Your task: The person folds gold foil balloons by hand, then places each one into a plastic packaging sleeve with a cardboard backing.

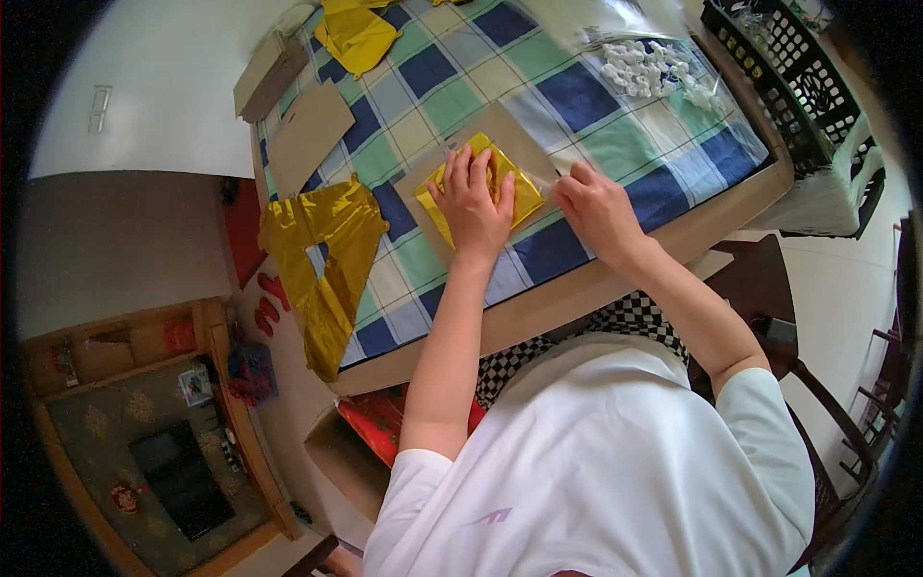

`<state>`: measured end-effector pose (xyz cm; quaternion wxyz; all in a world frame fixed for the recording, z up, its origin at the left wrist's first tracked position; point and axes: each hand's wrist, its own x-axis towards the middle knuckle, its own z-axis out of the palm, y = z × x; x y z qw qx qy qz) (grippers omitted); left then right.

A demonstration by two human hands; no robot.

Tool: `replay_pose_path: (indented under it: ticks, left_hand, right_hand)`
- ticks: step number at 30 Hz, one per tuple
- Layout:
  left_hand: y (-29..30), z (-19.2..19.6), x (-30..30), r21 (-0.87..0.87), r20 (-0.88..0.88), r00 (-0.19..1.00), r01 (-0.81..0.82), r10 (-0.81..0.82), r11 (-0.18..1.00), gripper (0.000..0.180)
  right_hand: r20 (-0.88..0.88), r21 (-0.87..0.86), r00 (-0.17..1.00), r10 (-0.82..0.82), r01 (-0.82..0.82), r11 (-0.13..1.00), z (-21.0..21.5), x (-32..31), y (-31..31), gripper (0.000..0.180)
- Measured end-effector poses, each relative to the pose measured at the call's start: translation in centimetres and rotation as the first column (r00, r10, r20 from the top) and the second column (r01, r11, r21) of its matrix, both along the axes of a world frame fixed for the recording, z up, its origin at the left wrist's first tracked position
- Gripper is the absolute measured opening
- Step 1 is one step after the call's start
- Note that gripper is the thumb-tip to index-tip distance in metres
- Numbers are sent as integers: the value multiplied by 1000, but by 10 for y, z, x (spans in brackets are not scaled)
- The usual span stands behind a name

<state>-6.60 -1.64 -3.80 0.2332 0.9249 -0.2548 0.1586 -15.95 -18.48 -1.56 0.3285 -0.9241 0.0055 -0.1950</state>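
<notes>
The folded gold foil piece (478,189) lies on a brown cardboard sheet (500,130) near the front edge of the table (596,288), which is covered with a blue, green and cream checked cloth (567,96). The left hand (472,205) rests flat on top of the foil, fingers spread and pointing away from the person, pressing it down rather than gripping it; its grip is wide and holds nothing. The right hand (598,210) sits just to the right of the foil, at the edge of the cardboard, with fingers curled toward the foil's right corner; whether its fingertips pinch anything cannot be told from this view. The foil is a diamond-like shape with its long axis running from the lower left up to the right, so it lies directly under the left hand and just left of the right hand. The left hand is the nearer of the 2.

Left of the foil, a larger crumpled gold foil sheet (327,260) drapes over the table's edge. Beyond the foil, far across the cloth, lie another gold piece (356,37) and a flat cardboard piece (308,135). To the far right of the foil, small white pieces (644,69) lie on clear plastic, and a black lattice basket (779,67) stands past the table's corner. Below the table, a pale floor, a low wooden cabinet (144,423) and a dark chair (769,317) show.
</notes>
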Motion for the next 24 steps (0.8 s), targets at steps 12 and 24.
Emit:
replay_pose_path:
  ticks: [12,24]
  left_hand:
    - [-1,2,0,-4,-23,1000,-2,1,1000,43]
    - [0,-1,2,14,14,1000,14,-14,1000,43]
  right_hand:
    - [-51,53,969,242,-240,969,8,4,-19,22]
    - [-22,101,987,161,-158,982,15,-16,-42,12]
